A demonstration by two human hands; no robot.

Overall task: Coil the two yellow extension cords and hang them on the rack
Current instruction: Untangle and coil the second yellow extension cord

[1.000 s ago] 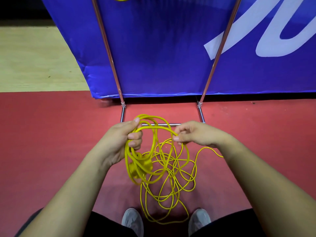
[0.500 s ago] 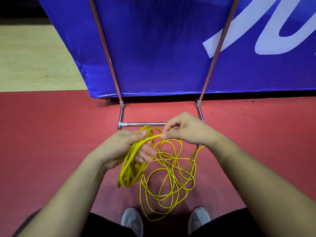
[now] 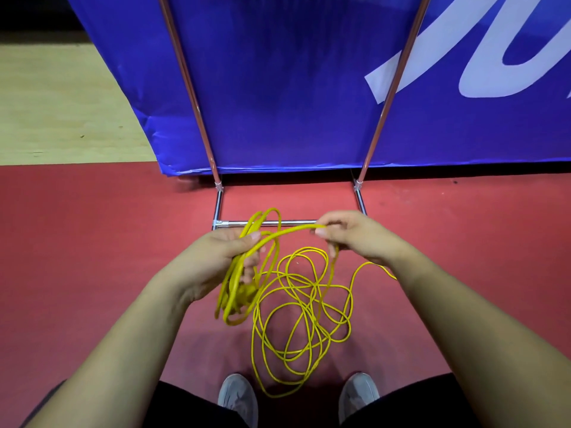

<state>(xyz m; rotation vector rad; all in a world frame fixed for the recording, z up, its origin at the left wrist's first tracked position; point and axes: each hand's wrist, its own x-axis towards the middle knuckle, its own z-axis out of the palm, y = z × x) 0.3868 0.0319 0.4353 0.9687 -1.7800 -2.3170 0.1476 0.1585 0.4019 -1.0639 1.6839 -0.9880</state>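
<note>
A yellow extension cord (image 3: 296, 307) lies partly in loose loops on the red floor between my feet. My left hand (image 3: 222, 257) grips a bundle of several coiled turns that hangs down from it. My right hand (image 3: 355, 239) pinches the cord a short way to the right, and a strand runs taut between the two hands. Another strand trails off under my right wrist. The metal rack (image 3: 268, 223) stands right in front of me, its base bar just beyond my hands and two poles rising to the top of the frame.
A blue banner (image 3: 293, 88) with white lettering stands behind the rack poles. The floor is red near me and pale wood (image 3: 61, 103) at the far left. My grey shoes (image 3: 238, 396) are at the bottom edge, beside the loose loops.
My right hand has moved right and away from the left, drawing out a strand. The bundle in my left hand has shifted a little; fewer loose loops lie on the floor.
</note>
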